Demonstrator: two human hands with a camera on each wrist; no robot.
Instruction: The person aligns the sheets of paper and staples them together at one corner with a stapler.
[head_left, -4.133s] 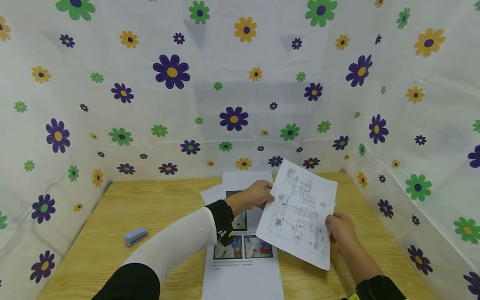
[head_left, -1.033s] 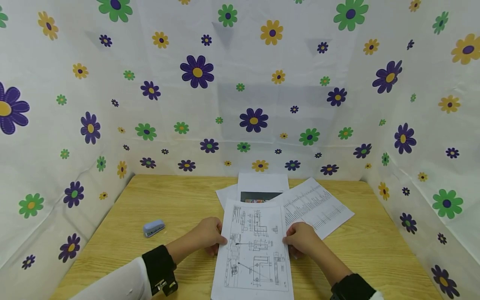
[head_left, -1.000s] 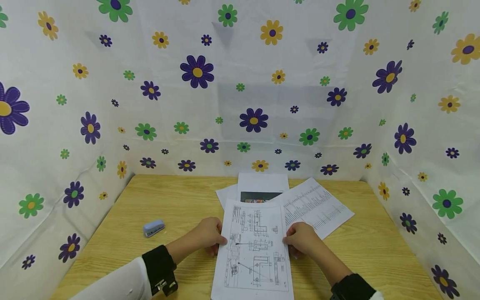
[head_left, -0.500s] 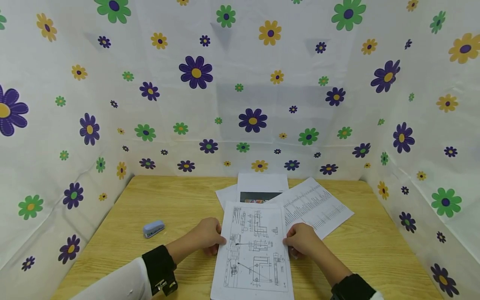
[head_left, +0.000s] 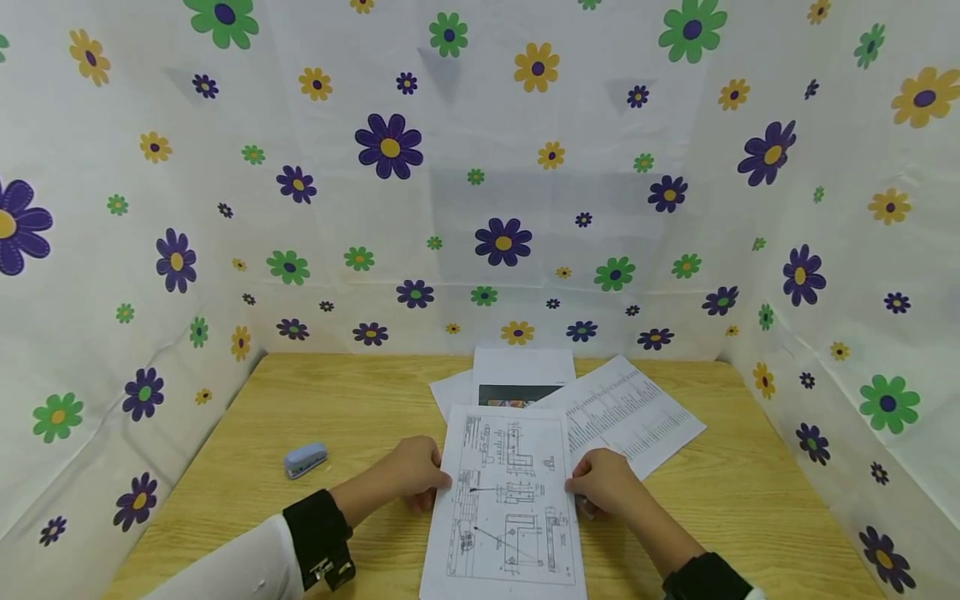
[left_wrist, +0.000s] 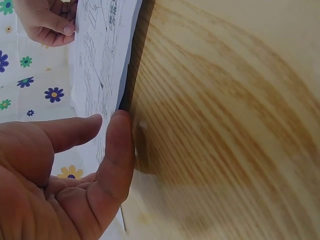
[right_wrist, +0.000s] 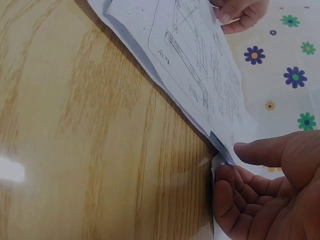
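Note:
A sheet of paper with a technical drawing [head_left: 510, 508] lies on top of other sheets at the front middle of the table, drawing side up. My left hand [head_left: 411, 473] pinches its left edge, thumb on top. On the opposite edge my right hand [head_left: 606, 482] pinches the paper between thumb and fingers. In the left wrist view, the left hand's index finger [left_wrist: 117, 150] is at the edge of the sheets, close to the wood. The right wrist view shows the right hand's thumb [right_wrist: 260, 152] over the paper, with the other fingers curled by its edge.
Behind the drawing lie a sheet with a dark photo [head_left: 525, 367] and a slanted sheet of printed text [head_left: 637, 417]. A blue stapler [head_left: 305, 460] sits left on the wooden table [head_left: 345, 392]. Flower-patterned cloth [head_left: 337, 208] encloses the back and sides.
The drawing sheet has come from a raised, tilted position at the right down to the front middle, uncovering the text sheet. Over the last second, hands and paper have barely moved.

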